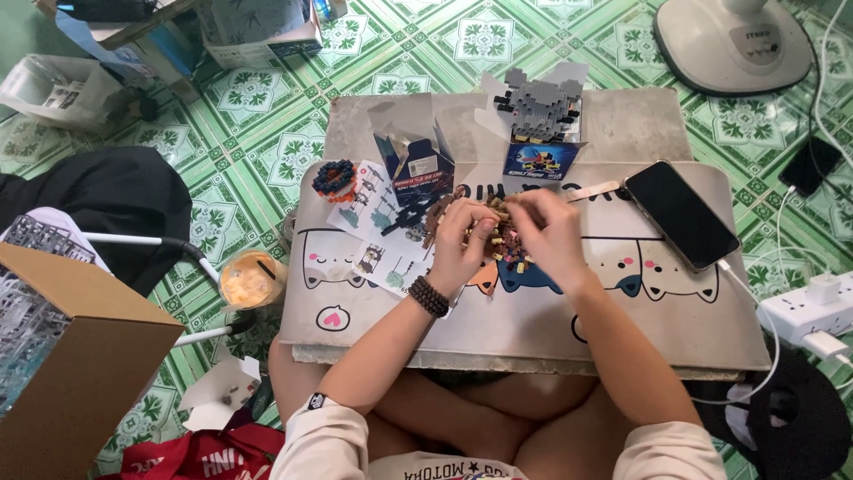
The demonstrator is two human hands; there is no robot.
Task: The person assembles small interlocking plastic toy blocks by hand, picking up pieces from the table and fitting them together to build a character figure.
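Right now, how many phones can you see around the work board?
2. One black phone lies face up on the board's right side, by the right hand. Another dark phone lies on the green floor tiles at far right. Others may be hidden under the clutter.

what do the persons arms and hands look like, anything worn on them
Both forearms are bare. The left hand has a dark beaded bracelet around its wrist. The right hand wears nothing visible. At the bottom edge, pale sleeves are pushed up past the elbows, and the left one carries a small dark patch at its cuff.
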